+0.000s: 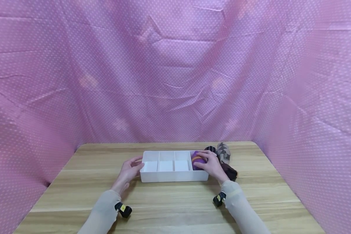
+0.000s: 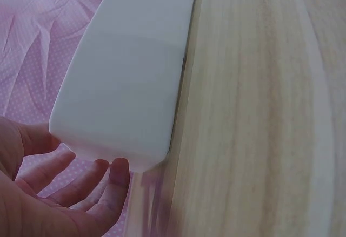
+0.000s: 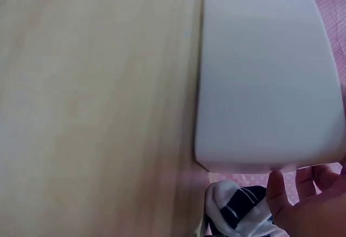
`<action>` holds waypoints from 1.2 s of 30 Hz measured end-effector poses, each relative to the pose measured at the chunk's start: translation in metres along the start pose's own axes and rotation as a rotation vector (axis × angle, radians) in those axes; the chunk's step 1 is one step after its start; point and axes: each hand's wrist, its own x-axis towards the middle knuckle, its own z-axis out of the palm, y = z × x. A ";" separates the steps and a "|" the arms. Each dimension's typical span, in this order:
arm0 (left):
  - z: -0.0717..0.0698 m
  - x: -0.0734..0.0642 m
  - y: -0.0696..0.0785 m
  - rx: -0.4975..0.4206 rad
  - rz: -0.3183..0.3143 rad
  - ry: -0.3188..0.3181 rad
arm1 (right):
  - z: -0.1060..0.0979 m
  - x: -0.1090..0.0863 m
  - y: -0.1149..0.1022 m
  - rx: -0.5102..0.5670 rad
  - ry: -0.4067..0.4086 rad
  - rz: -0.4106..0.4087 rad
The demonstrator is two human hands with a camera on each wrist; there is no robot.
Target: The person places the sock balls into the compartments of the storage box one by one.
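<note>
A white divided box [image 1: 174, 176] lies lengthwise on the table. My left hand [image 1: 130, 171] is at its left end; in the left wrist view the thumb meets the rim corner and the fingertips touch the end wall. Over the right end, my right hand [image 1: 212, 164] has its thumb and index finger around a purple rolled sock [image 1: 196, 166] with an orange band, inside the rightmost compartment. Other fingers [image 3: 277, 194] of that hand rest against the outer end wall in the right wrist view. The other compartments show bare white floors.
Right of the box lie more socks: a grey patterned one [image 1: 223, 152], a black one with white lines [image 1: 210, 149] and a dark brown one [image 1: 230, 172]. A wooden table [image 1: 175, 208] holds everything. Pink dotted cloth [image 1: 169, 71] hangs behind and at both sides.
</note>
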 end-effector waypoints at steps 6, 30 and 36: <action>0.003 -0.008 0.001 -0.001 -0.005 0.005 | -0.005 -0.003 0.001 0.018 -0.024 0.013; -0.007 0.014 0.000 -0.016 0.036 -0.038 | -0.027 0.002 0.003 0.394 -0.086 0.218; -0.009 0.022 0.001 -0.026 0.039 -0.047 | -0.032 0.005 0.006 0.469 -0.059 0.191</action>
